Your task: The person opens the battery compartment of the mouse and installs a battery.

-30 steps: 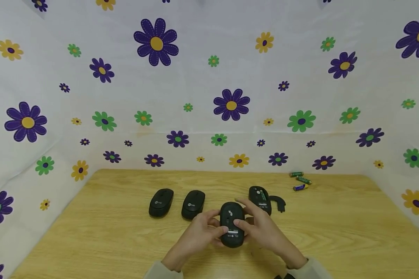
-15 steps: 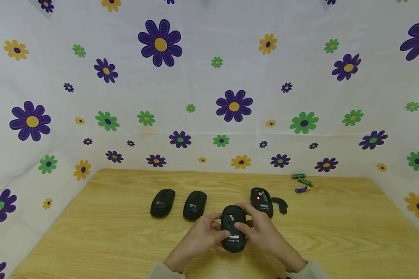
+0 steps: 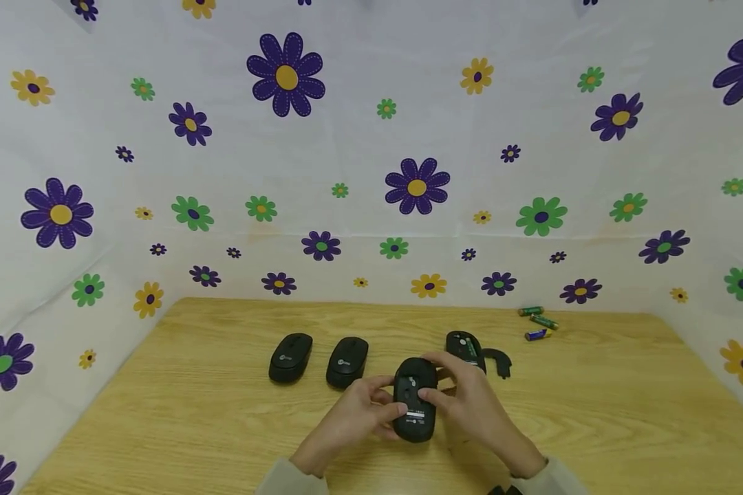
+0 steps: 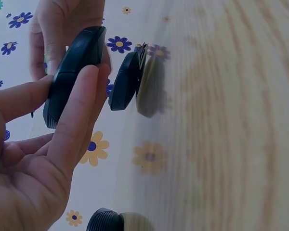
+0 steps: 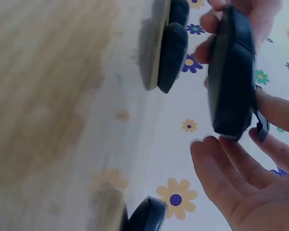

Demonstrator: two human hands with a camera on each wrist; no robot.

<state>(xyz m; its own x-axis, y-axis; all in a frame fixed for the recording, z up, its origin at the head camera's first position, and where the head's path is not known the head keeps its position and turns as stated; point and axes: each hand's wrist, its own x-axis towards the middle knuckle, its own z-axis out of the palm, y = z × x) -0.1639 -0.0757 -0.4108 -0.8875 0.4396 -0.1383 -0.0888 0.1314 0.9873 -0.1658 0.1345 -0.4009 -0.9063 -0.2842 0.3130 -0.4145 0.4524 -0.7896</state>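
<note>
A black computer mouse (image 3: 413, 430) is held above the table with its labelled underside facing me. My left hand (image 3: 362, 412) grips it from the left, thumb on the underside and fingers beneath, as the left wrist view of the mouse (image 4: 74, 72) shows. At its far end, the dark battery cover (image 3: 422, 366) stands slightly raised from the body. My right hand (image 3: 470, 399) pinches this cover; in the right wrist view the thin black cover (image 5: 262, 120) sits between thumb and fingertip. Behind the right hand lies another upturned mouse (image 3: 461, 341), its compartment uncovered around a green battery.
Two black mice, one far left (image 3: 290, 359) and one nearer (image 3: 347, 363), lie upright on the wooden table (image 3: 192, 426). A loose curved battery cover (image 3: 499, 361) rests beside the upturned mouse. Green batteries (image 3: 543, 322) and a blue one (image 3: 538, 335) lie at the back right, before the flowered cloth (image 3: 347, 137).
The far-end cover of the held mouse has lifted away from its body under my right fingers. Both hands stay around the mouse, and the head view has shifted slightly.
</note>
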